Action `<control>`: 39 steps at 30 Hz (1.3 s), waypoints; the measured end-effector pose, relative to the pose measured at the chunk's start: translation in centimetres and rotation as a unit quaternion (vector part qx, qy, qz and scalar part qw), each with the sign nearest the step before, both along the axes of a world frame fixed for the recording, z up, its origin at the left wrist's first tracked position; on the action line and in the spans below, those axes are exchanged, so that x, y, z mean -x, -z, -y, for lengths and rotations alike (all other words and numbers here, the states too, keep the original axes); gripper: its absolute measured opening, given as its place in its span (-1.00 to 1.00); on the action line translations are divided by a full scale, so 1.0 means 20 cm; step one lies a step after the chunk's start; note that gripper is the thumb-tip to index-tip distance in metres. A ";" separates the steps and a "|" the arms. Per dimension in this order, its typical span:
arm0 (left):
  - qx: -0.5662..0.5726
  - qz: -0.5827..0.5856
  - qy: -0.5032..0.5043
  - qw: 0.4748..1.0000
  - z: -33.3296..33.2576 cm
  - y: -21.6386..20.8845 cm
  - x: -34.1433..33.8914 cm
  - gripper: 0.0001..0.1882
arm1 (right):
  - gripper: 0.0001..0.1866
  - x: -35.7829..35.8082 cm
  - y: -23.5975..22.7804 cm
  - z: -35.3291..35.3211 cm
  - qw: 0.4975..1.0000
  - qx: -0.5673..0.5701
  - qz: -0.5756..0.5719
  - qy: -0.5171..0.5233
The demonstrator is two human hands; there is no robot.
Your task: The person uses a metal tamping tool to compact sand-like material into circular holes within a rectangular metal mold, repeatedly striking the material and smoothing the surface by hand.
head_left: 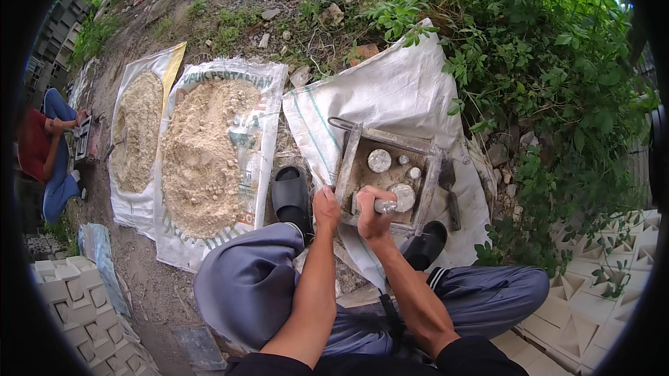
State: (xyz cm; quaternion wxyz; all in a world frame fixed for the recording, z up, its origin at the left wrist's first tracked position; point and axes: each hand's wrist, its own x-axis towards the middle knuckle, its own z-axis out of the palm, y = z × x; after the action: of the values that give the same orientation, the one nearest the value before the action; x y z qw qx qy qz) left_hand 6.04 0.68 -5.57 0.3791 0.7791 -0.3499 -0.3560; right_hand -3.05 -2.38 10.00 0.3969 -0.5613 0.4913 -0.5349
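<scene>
A square, mud-caked mould frame (430, 195) lies on a white woven sack (397, 83) in front of me, with a looped wire handle at its far left corner. Inside it, several pale round pieces, large and small, stand in sandy material; one large disc (380, 160) is toward the far side. My right hand (374, 216) is wrapped round a short grey cylindrical bar (385, 206) over the frame's near part, beside another large disc (402, 197). Left of the frame, my left hand (326, 207) is closed at the sack's edge, seemingly pinching it; its fingertips are partly hidden.
Two sacks with heaped sandy powder (202, 153) lie on the left. A dirty hand tool (451, 198) rests right of the frame. My sandalled feet flank it. Leafy plants (523, 48) crowd the right; patterned blocks (592, 306) are stacked low right. Another person (52, 146) sits far left.
</scene>
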 end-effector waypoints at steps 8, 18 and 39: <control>-0.009 0.010 0.003 1.000 0.02 -0.02 0.00 -0.47 | -0.72 0.04 0.09 -0.04 0.998 -0.015 0.025 0.055; 0.020 0.012 0.010 1.000 0.01 -0.01 -0.01 -0.47 | -0.63 0.03 -0.14 0.15 0.969 -0.112 0.217 0.048; -0.030 0.006 0.021 0.999 0.03 -0.04 -0.01 -0.48 | -0.71 0.09 -0.06 -0.02 0.999 0.020 0.028 0.013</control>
State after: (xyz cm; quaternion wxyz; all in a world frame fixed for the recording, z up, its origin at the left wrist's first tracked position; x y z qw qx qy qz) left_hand 6.27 0.12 -4.80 0.3464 0.7847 -0.3574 -0.3694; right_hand -4.82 -1.98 11.26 0.3918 -0.5474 0.4770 -0.5651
